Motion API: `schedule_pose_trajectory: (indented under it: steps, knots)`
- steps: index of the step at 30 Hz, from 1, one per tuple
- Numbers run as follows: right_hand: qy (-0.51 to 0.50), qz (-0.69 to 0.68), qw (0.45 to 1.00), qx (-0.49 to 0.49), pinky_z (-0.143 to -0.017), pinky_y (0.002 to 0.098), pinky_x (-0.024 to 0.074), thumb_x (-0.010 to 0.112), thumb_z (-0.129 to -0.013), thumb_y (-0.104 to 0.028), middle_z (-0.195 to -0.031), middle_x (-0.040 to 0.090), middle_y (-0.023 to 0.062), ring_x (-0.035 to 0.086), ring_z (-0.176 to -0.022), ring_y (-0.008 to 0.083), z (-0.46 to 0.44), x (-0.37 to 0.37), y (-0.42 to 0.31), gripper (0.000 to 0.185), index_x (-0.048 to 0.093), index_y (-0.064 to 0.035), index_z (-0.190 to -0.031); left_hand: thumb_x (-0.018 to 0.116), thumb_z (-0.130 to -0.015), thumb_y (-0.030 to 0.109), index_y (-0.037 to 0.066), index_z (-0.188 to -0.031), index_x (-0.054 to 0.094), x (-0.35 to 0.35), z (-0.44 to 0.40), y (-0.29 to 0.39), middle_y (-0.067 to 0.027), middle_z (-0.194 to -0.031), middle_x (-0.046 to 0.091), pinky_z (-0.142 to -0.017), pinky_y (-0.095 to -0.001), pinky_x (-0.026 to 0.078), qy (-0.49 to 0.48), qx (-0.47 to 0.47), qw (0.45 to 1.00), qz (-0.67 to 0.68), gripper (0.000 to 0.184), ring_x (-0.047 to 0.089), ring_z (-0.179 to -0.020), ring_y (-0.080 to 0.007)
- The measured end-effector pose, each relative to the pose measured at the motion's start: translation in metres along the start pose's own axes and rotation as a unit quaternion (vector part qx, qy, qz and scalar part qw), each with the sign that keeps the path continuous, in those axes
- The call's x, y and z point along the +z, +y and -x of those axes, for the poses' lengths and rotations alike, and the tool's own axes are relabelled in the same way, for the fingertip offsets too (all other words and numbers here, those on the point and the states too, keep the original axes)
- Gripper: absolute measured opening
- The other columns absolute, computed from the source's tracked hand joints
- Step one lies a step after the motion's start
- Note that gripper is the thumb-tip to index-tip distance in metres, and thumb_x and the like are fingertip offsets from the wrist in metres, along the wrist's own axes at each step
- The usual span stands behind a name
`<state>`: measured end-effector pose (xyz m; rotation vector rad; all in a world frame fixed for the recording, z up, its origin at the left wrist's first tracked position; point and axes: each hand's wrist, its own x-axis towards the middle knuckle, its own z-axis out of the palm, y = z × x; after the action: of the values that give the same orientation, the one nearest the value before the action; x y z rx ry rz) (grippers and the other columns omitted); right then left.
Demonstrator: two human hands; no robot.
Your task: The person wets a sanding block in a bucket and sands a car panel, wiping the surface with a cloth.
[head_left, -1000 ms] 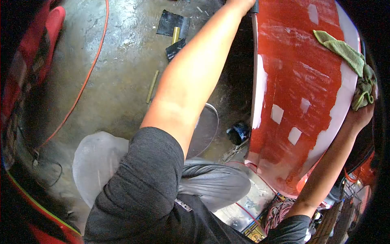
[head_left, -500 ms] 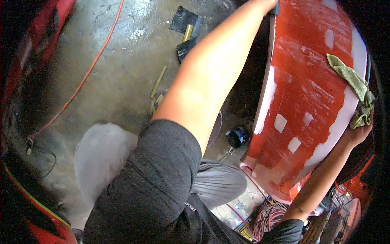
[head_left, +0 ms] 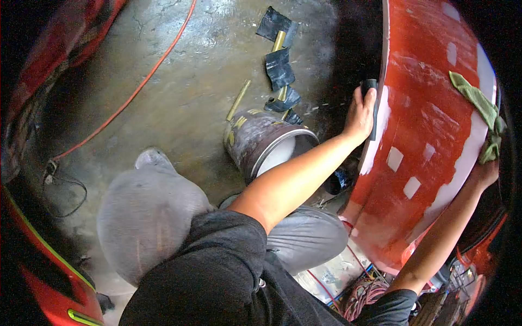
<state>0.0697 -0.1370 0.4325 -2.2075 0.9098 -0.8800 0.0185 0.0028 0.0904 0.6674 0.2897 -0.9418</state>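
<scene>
My left hand [head_left: 360, 115] is wrapped round a black sanding block [head_left: 374, 124], which lies against the pale left edge of a curved red body panel [head_left: 418, 125]. Whitish filler patches and scuffed streaks cover the panel. At its far right edge my right hand [head_left: 485, 175] is closed on a bunched green cloth [head_left: 476, 100]. The cloth's upper part drapes over the panel. The right fingers are partly hidden by the cloth and the dark image edge.
A bucket [head_left: 239, 144] with pale contents stands left of the panel, partly behind my left forearm. Black sheet pieces [head_left: 280, 68] and yellowish strips [head_left: 238, 100] lie on the floor. A red hose [head_left: 133, 95] crosses the left side. Coiled cables [head_left: 361, 296] sit below the panel.
My left hand has slid with the sanding block down along the panel's left edge, towards me. The bucket has come into view. My right hand stays at the cloth.
</scene>
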Motion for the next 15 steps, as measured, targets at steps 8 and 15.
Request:
schedule_pose_trajectory:
  steps: [8,15]
  knots:
    - [-0.093,0.531,0.742,-0.397,-0.098,0.0406,0.0564,0.072,-0.092,-0.021,-0.125,0.07,0.0193,0.07,-0.11,0.0319,0.051,-0.058,-0.027,0.049,0.062,-0.005,-0.138,0.061,-0.097,0.058,-0.012,-0.137,0.049,-0.026,-0.075,0.062,-0.0354,-0.138,0.051,-0.108,-0.0516,0.043,0.195,0.095,0.967,-0.134,0.081,0.052,-0.13,-0.0457]
    - [-0.082,0.156,0.984,0.025,-0.105,0.0395,0.0468,0.074,-0.088,-0.012,-0.121,0.067,0.0123,0.064,-0.11,0.0219,0.288,0.036,-0.016,0.037,0.066,0.0012,-0.122,0.07,-0.097,0.036,-0.003,-0.12,0.067,-0.07,-0.102,0.174,-0.0154,-0.111,0.072,-0.092,-0.0386,0.05,0.093,0.228,0.966,-0.073,0.046,0.067,-0.102,-0.0266]
